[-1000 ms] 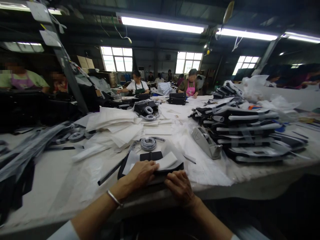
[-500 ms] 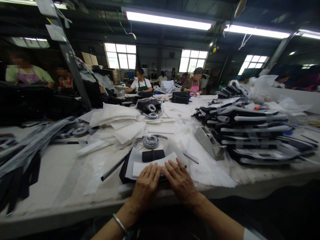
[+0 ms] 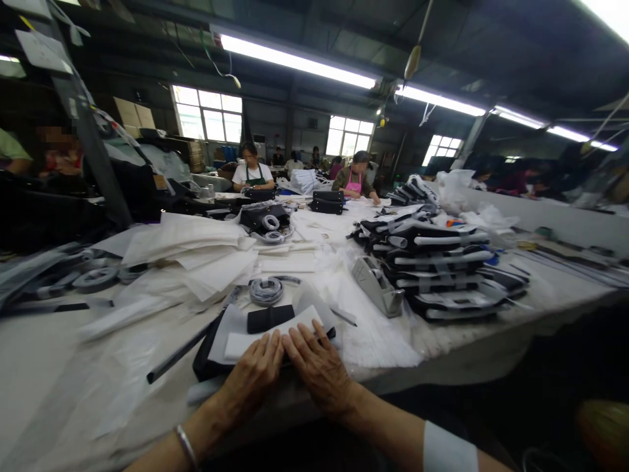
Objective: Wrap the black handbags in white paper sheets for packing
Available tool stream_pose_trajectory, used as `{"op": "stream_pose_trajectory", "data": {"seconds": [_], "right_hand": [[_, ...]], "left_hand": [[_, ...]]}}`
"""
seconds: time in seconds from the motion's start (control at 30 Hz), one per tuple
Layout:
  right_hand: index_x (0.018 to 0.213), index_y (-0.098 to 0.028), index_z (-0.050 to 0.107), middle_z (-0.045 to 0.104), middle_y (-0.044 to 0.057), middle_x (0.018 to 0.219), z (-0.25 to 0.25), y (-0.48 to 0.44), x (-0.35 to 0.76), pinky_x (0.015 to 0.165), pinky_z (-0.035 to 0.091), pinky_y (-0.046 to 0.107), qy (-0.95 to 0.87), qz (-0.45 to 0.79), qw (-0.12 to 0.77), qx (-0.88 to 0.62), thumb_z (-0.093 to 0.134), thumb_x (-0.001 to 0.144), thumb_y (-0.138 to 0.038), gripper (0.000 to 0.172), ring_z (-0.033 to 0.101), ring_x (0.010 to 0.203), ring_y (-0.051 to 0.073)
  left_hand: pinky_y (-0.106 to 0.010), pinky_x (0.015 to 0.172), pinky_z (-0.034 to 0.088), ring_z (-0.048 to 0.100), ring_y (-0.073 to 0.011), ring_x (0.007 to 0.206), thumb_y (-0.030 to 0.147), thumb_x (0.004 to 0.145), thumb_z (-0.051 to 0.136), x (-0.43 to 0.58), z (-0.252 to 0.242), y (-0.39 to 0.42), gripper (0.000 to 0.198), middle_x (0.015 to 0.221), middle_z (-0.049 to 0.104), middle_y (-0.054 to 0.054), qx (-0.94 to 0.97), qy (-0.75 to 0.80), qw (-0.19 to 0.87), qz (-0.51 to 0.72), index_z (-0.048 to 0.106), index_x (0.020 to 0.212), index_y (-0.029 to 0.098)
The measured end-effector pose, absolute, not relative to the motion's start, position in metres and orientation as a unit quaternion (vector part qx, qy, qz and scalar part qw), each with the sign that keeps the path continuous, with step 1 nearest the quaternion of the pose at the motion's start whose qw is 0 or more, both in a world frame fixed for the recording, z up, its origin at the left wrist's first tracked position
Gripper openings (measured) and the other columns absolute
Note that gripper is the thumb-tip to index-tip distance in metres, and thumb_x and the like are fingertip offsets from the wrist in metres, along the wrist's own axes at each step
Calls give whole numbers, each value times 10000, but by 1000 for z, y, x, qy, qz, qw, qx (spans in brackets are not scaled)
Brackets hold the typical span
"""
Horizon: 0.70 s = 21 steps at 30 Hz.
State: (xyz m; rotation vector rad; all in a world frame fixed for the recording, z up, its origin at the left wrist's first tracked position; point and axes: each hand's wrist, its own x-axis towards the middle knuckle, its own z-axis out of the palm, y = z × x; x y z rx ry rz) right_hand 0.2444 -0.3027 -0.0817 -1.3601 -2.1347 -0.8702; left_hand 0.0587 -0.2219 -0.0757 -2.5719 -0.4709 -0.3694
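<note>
A folded white strip, paper or thin foam, lies over a black bag-like piece with a pale sheet across it. The fingers of my left hand lie flat along the near edge of the strip. My right hand rests beside it, fingers stretched out and a little apart, pressing on the strip's right part. Both thumbs are hidden. Just beyond the strip sits a black rolled or folded piece. Behind that lies a coiled, plastic-wrapped strap.
A grey tape dispenser stands right of the work, before a stack of wrapped black pieces. White sheets pile up at left, with a dark stick-like strip nearer. Co-workers sit across the table.
The view has swung to the right, so the table and things appear further left. My hands stay on the white strip, fingers in much the same pose.
</note>
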Motion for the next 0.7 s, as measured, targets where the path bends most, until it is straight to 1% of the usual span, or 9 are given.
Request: {"op": "stream_pose_trajectory", "data": {"seconds": [0.1, 0.17, 0.3, 0.4, 0.47, 0.5, 0.6, 0.67, 0.7], "right_hand": [[1438, -150, 476, 598, 106, 1355, -77, -293, 248, 1172, 299, 553, -767, -335, 231, -496, 344, 1038, -177, 423, 452, 1341, 287], [1435, -154, 472, 606, 110, 1331, -70, -283, 250, 1156, 315, 559, -769, -342, 235, -487, 379, 1028, -170, 418, 468, 1316, 290], [1356, -120, 519, 673, 111, 1143, -51, -263, 251, 1073, 396, 502, -780, -324, 249, -474, 386, 1019, -151, 363, 586, 1092, 257], [1298, -84, 537, 685, 111, 1004, -44, -252, 248, 885, 479, 450, -791, -310, 246, -466, 397, 1009, -157, 330, 608, 903, 250], [1279, -80, 540, 680, 105, 940, -46, -247, 245, 782, 481, 423, -796, -305, 239, -465, 411, 1001, -167, 319, 595, 823, 248], [1273, -84, 541, 677, 100, 917, -47, -245, 243, 755, 477, 415, -796, -302, 235, -469, 417, 999, -172, 314, 589, 800, 247], [1242, -110, 565, 683, 85, 893, -46, -248, 234, 752, 481, 403, -791, -276, 241, -491, 458, 985, -170, 285, 593, 783, 241], [1266, -140, 566, 699, 87, 981, -34, -262, 229, 838, 497, 401, -788, -215, 273, -509, 519, 960, -189, 314, 615, 868, 241], [1309, -156, 549, 697, 94, 1059, -25, -273, 227, 895, 497, 398, -783, -172, 299, -517, 556, 941, -216, 373, 619, 942, 244]], "left_hand": [[-410, 978, 552, 642, -296, 1177, -1, 847, 374, 57, -61, -210, 467, 1296, 630, -238, -952, -170, 201, -154, 594, 1257, 35], [-404, 1006, 532, 627, -287, 1199, 3, 805, 402, 56, -50, -203, 495, 1312, 621, -235, -958, -176, 165, -155, 582, 1266, 33], [-389, 1034, 509, 601, -276, 1234, 39, 689, 480, 54, -33, -194, 633, 1349, 603, -211, -963, -201, 108, -140, 536, 1320, 55], [-469, 1039, 500, 589, -336, 1234, 129, 700, 574, 54, -38, -191, 647, 1351, 594, -225, -952, -232, 131, -148, 517, 1341, 63], [-501, 1009, 516, 612, -359, 1193, 151, 762, 581, 53, -51, -189, 575, 1315, 617, -227, -936, -245, 182, -176, 531, 1329, 68], [-493, 985, 532, 630, -354, 1165, 139, 803, 554, 53, -58, -188, 523, 1293, 632, -221, -927, -246, 208, -192, 540, 1322, 73], [-415, 911, 574, 679, -298, 1081, 66, 881, 422, 49, -75, -183, 443, 1226, 680, -181, -911, -218, 252, -244, 567, 1298, 103], [-370, 902, 574, 684, -270, 1076, 45, 880, 391, 44, -79, -181, 471, 1224, 688, -156, -910, -192, 253, -266, 559, 1312, 126], [-353, 903, 572, 684, -259, 1079, 43, 875, 388, 40, -79, -181, 486, 1228, 689, -144, -910, -182, 249, -275, 551, 1324, 138]]}}
